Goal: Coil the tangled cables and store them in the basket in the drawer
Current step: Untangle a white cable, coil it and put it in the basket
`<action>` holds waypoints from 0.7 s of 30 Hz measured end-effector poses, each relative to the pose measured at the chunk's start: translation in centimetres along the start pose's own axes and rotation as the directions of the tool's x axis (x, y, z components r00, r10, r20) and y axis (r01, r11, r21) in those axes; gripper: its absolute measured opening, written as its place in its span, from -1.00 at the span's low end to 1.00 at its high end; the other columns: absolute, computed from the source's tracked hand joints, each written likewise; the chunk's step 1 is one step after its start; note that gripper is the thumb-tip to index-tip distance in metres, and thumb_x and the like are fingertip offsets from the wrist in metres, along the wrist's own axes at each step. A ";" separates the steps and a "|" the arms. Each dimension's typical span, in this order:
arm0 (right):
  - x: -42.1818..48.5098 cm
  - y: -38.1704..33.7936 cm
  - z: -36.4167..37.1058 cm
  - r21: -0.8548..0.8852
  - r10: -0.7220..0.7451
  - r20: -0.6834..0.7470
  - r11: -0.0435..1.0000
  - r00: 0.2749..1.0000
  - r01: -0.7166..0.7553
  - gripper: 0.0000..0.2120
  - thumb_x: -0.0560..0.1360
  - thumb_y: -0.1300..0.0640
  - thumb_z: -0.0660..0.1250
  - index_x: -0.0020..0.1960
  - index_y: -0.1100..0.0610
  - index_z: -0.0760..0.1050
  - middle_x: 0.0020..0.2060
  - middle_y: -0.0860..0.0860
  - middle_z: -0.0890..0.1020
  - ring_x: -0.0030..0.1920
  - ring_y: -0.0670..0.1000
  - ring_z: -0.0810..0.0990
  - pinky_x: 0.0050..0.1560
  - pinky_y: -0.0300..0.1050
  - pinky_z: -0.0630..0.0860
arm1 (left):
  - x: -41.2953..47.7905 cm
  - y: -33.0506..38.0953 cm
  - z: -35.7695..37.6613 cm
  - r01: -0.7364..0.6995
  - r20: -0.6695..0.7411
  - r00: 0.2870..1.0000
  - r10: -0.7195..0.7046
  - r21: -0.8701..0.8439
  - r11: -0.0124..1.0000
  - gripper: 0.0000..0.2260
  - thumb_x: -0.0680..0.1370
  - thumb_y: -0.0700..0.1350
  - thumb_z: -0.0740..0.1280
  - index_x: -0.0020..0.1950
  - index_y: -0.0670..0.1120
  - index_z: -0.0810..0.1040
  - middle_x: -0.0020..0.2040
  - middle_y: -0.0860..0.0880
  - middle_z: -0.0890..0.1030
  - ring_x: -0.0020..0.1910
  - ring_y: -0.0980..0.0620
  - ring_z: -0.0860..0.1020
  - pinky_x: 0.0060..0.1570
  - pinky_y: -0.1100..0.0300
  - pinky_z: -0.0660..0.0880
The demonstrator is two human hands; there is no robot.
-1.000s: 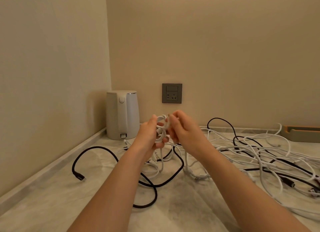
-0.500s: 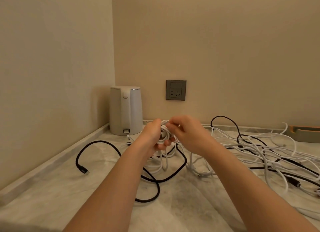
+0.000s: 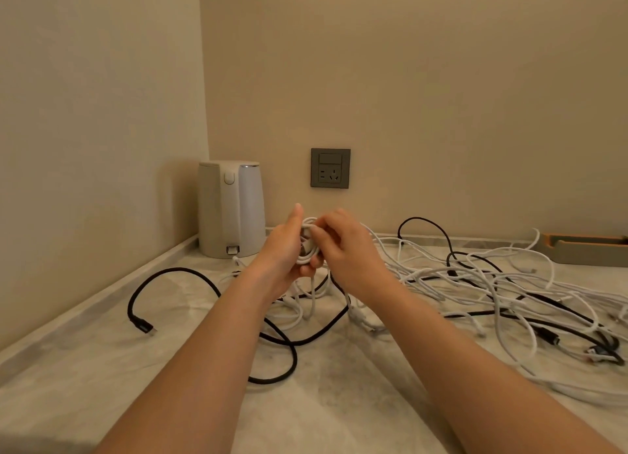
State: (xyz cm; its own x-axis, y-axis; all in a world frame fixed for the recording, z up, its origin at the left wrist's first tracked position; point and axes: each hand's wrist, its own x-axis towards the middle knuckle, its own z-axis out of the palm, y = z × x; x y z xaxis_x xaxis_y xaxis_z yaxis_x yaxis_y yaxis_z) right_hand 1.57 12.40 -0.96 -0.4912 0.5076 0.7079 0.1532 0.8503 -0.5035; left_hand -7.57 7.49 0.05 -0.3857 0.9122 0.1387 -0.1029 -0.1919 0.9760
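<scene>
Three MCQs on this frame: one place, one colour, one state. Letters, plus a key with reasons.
1. Where is the kettle?
A. back left corner of the counter
B. right counter edge
C. inside a drawer

2. What colour is the cable looped left of the arms?
A. white
B. red
C. black

3. What state is the small coil in?
A. lying flat
B. gripped by left hand and right hand
C. hanging from a hook

Key:
1 A, it stands in the corner.
2 C, the loop is plainly black.
3 B, fingers of both hands curl round it above the counter.
</scene>
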 end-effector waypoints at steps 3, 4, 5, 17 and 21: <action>0.1 0.0 -0.4 0.065 0.022 0.004 0.998 1.000 -0.022 -0.82 0.58 0.24 0.21 -0.11 0.30 0.52 -0.22 0.03 0.41 -0.23 -0.07 0.41 -0.20 -0.36 0.31 | 0.0 0.0 0.2 -0.027 0.002 1.000 0.027 -0.004 1.000 -0.50 0.66 0.14 -0.02 -0.24 -0.15 0.47 -0.57 -0.03 0.41 -0.63 0.10 0.37 -0.68 0.34 0.22; 0.1 -0.1 -0.4 0.073 0.033 0.013 0.997 0.999 -0.034 -0.82 0.58 0.24 0.20 -0.11 0.29 0.52 -0.21 0.04 0.42 -0.22 -0.06 0.42 -0.19 -0.35 0.31 | 0.0 -0.1 0.2 -0.031 0.001 1.000 0.031 -0.004 1.000 -0.50 0.66 0.14 -0.02 -0.23 -0.15 0.47 -0.56 -0.03 0.42 -0.63 0.10 0.37 -0.67 0.34 0.22; 0.1 0.0 -0.4 0.081 0.043 0.016 0.996 0.999 -0.044 -0.83 0.58 0.23 0.20 -0.11 0.27 0.51 -0.19 0.06 0.44 -0.20 -0.04 0.42 -0.18 -0.32 0.32 | 0.0 -0.1 0.2 -0.033 -0.003 0.999 0.033 -0.006 0.999 -0.51 0.66 0.14 -0.02 -0.22 -0.15 0.48 -0.55 -0.03 0.42 -0.62 0.10 0.38 -0.67 0.34 0.22; 0.1 -0.9 0.2 0.020 -0.007 -0.086 1.000 0.996 0.008 -0.93 0.52 0.24 0.31 -0.14 0.17 0.51 -0.23 -0.12 0.34 -0.15 -0.08 0.38 -0.15 -0.37 0.29 | 0.2 -0.1 0.3 -0.016 -0.097 0.995 0.003 -0.135 0.991 -0.60 0.66 -0.04 0.00 -0.27 -0.12 0.46 -0.58 -0.01 0.41 -0.63 0.11 0.34 -0.61 0.33 0.20; 0.3 -1.0 -0.1 0.111 0.072 -0.079 0.992 0.994 -0.063 -0.89 0.53 0.19 0.30 -0.17 0.08 0.49 -0.23 -0.11 0.36 -0.08 -0.02 0.38 -0.10 -0.24 0.27 | 0.1 -0.1 0.0 -0.006 0.012 1.000 0.008 -0.165 0.986 -0.55 0.67 0.01 -0.01 -0.28 -0.12 0.48 -0.56 -0.02 0.42 -0.64 0.11 0.35 -0.59 0.30 0.23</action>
State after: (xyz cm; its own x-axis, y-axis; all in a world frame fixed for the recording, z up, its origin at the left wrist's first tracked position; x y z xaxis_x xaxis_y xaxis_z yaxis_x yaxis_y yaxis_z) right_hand 1.34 11.70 -0.26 -0.4097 0.5769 0.7066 0.0875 0.7959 -0.5991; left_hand -7.58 7.64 -0.07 -0.3755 0.9148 0.1487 -0.2502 -0.2545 0.9342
